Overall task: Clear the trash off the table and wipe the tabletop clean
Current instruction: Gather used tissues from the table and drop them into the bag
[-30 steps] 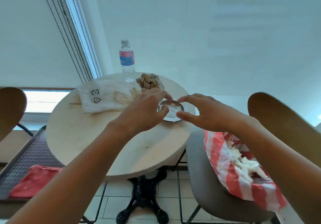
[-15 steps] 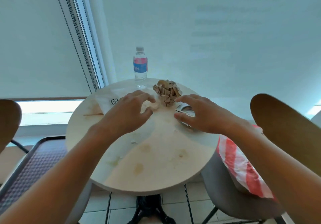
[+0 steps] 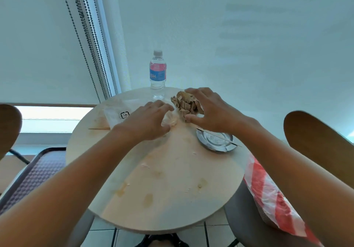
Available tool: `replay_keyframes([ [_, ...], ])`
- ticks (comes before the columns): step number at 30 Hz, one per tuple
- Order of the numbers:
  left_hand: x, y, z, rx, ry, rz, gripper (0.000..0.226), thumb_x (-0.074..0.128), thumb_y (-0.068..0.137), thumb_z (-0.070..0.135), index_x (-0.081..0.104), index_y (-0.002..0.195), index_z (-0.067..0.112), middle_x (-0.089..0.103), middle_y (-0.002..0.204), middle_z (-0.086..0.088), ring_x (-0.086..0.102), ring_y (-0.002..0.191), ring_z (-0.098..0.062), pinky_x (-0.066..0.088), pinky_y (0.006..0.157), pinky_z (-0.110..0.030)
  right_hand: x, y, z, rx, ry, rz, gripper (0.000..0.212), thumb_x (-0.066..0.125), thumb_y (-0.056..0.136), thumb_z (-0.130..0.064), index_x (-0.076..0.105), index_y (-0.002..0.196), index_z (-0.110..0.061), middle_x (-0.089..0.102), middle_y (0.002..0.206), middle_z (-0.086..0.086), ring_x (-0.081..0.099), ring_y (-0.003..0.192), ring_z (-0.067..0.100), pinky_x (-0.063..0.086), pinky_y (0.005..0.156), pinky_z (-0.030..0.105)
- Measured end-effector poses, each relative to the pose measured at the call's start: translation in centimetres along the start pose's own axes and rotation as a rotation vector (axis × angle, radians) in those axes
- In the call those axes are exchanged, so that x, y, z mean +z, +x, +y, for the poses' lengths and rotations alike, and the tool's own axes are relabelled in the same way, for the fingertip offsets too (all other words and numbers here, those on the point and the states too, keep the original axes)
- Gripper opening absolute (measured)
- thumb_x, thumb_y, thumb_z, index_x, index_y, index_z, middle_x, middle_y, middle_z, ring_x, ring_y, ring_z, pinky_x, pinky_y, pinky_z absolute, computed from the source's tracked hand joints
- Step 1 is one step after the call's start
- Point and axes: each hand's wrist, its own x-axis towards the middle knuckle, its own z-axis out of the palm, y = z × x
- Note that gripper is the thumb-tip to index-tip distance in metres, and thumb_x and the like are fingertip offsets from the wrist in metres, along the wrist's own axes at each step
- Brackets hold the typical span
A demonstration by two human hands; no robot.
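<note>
Trash sits at the far side of the round desk (image 3: 172, 198): a brown paper wad (image 3: 185, 104), a white wrapper (image 3: 116, 115) and a pale crumpled napkin (image 3: 170, 120). My right hand (image 3: 206, 110) arches over the wad, fingers curled round its far side and thumb at its near edge — a grip just closing on it, as far as I can tell. My left hand (image 3: 145, 122) lies on the wrapper with fingers bent loosely against the napkin, clamped on nothing. A steel ashtray (image 3: 215, 140) lies near the right edge, a thin stick (image 3: 220, 136) across it. A bottle (image 3: 157, 73) stands upright behind. Stains and crumbs mark the near half — unwiped.
</note>
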Motion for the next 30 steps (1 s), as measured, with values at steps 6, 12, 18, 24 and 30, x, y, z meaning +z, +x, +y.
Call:
replay_keyframes([
  [6, 1.1, 1.6, -0.3, 0.036, 0.039, -0.026, 0.052, 0.059, 0.090, 0.044, 0.044, 0.140, 0.036, 0.048, 0.142, 0.006, 0.045, 0.130, -0.021, 0.040, 0.105, -0.041, 1.6, 3.3, 0.5, 0.030, 0.004, -0.043, 0.079, 0.066, 0.087, -0.052, 0.020, 0.151, -0.050, 0.024, 0.159, 0.002, 0.029, 0.144, 0.031, 0.037, 0.111, 0.049],
  [12, 1.6, 2.3, -0.5, 0.033, -0.034, -0.047, 0.042, 0.055, 0.094, 0.044, 0.052, 0.135, 0.036, 0.052, 0.133, 0.006, 0.048, 0.126, -0.019, 0.043, 0.103, -0.041, 2.7, 5.2, 0.9, 0.036, 0.050, -0.059, 0.068, 0.065, 0.091, -0.048, 0.031, 0.149, -0.046, 0.034, 0.149, 0.003, 0.046, 0.132, 0.029, 0.042, 0.106, 0.041],
  [18, 1.9, 2.8, -0.6, -0.037, -0.099, -0.088, 0.038, 0.057, 0.092, 0.042, 0.056, 0.129, 0.033, 0.053, 0.122, 0.000, 0.054, 0.114, -0.022, 0.047, 0.095, -0.041, 3.1, 6.2, 1.0, 0.021, 0.110, -0.040, 0.052, 0.066, 0.089, -0.029, 0.047, 0.138, -0.036, 0.043, 0.133, 0.006, 0.054, 0.116, 0.028, 0.047, 0.100, 0.041],
  [24, 1.0, 2.6, -0.3, -0.024, -0.160, 0.010, 0.032, 0.060, 0.087, 0.040, 0.065, 0.117, 0.029, 0.053, 0.099, 0.004, 0.057, 0.099, -0.021, 0.049, 0.088, -0.037, 2.7, 6.3, 1.1, 0.009, 0.162, 0.013, 0.046, 0.066, 0.090, -0.021, 0.054, 0.133, -0.029, 0.044, 0.117, 0.004, 0.055, 0.105, 0.024, 0.044, 0.085, 0.028],
  [30, -1.3, 2.2, 0.5, 0.067, -0.229, 0.149, 0.024, 0.054, 0.091, 0.037, 0.069, 0.110, 0.033, 0.059, 0.099, 0.002, 0.059, 0.087, -0.019, 0.049, 0.082, -0.033, -0.3, 5.2, 0.3, -0.011, 0.187, 0.119, 0.045, 0.068, 0.090, -0.025, 0.053, 0.132, -0.031, 0.047, 0.118, 0.006, 0.054, 0.102, 0.022, 0.042, 0.080, 0.026],
])
